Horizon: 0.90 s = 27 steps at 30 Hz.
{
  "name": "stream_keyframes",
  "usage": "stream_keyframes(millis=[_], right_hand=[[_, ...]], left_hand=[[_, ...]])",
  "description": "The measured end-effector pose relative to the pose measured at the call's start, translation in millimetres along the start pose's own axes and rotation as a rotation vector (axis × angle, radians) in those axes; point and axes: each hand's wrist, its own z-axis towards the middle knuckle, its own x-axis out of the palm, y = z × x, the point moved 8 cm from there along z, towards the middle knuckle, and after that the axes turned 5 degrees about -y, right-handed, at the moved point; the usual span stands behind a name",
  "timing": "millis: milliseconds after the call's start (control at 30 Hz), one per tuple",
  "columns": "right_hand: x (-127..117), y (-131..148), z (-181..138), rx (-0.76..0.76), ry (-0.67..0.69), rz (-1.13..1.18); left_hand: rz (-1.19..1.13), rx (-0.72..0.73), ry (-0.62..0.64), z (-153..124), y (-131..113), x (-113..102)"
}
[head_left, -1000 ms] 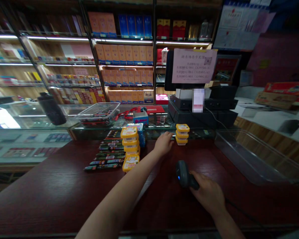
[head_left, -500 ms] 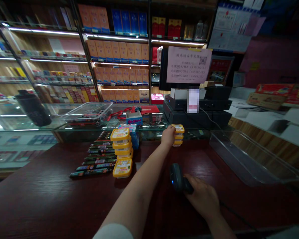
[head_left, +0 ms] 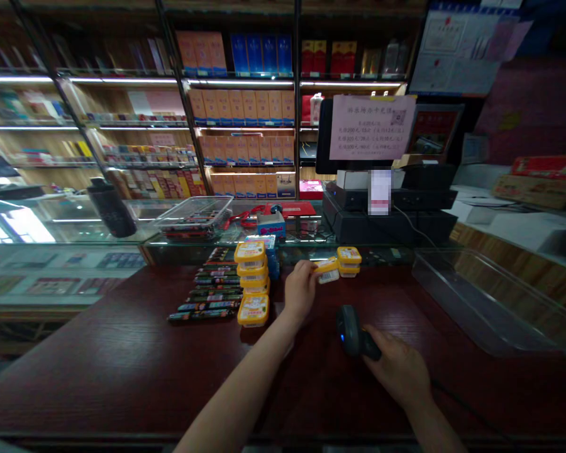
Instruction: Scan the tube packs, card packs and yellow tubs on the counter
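On the glass case at far left stands a dark cup [head_left: 109, 207], and to its right a clear tray [head_left: 193, 217]. Below, on the wooden counter [head_left: 99, 365], thin packs [head_left: 207, 290] lie in a row, right up against a tall stack [head_left: 251, 267] of yellow tubs. The stack sits unevenly, and a loose one [head_left: 253, 309] lies at its foot. Your left forearm passes just beside it, so I judge that a small sideways brush could topple it onto the packs.

Your left hand [head_left: 299, 288] has its fingers closed on the near end of one tub [head_left: 327, 269]. You hold it tilted and clear of the counter, just beside the short stack [head_left: 349, 258] at the foot of the glass case. You grip only one end, so it could twist or slip out. A bump could also knock the short stack over.

Your right hand [head_left: 399, 368] is wrapped round the handle of the scanner [head_left: 351, 327], whose blue light is on and whose head points forward. I cannot tell whether the head touches the counter. The tub sits ahead of it and slightly left, with the short stack close behind. The beam could therefore catch the wrong label.

A clear bin [head_left: 490, 302] lies at far right, well apart from both hands.
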Motion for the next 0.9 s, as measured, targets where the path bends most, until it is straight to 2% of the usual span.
stream_keyframes(millis=[100,200,367,433,533,633,767,900], right_hand=[[-2,0,0,0.014,0.005,0.002],[-2,1,-1,0.002,0.017,-0.001],[-6,6,0,-0.040,0.027,0.059],[-13,10,1,-0.013,0.044,0.121],[-22,15,1,0.123,0.087,0.260],[-27,24,-1,0.238,0.121,0.516],[-21,30,-11,0.451,0.169,0.809],[-15,34,-24,0.599,0.229,0.934]], left_hand=[[0.021,-0.055,-0.035,-32,11,-23],[0.097,-0.092,-0.051,-54,23,-35],[0.237,-0.122,-0.009,-67,38,-33],[0.239,-0.120,0.003,-69,40,-30],[0.165,-0.120,-0.009,-70,40,-28],[0.084,-0.149,-0.041,-71,41,-29],[0.066,-0.178,-0.048,-74,42,-29],[0.075,-0.170,-0.053,-75,41,-29]])
